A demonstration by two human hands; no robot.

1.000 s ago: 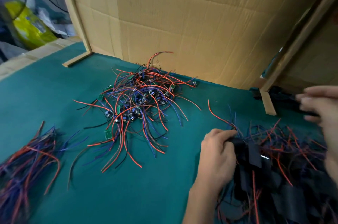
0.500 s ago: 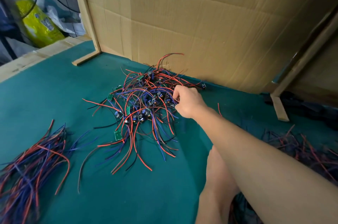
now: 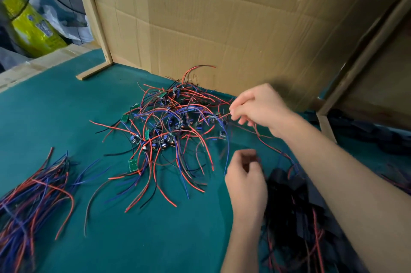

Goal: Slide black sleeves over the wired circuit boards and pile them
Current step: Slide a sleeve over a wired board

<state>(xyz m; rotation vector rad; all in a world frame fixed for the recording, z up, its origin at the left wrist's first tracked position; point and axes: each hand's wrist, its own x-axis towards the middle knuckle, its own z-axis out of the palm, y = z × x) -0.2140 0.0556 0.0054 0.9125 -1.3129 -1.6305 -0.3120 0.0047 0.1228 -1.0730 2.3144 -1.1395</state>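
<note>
Dozens of wired circuit boards [image 3: 169, 130] lie tangled mid-table near the back edge, against the cardboard wall [image 3: 222, 27]. The right hand [image 3: 260, 108] pinches red wires at the heap's right side. The left hand [image 3: 244, 181] hovers nearer the front edge, fingers curled; whether they grip anything is unclear. Black sleeves [image 3: 295, 206] pile just right of it. Loose wires [image 3: 33, 194] lie at the left edge.
</note>
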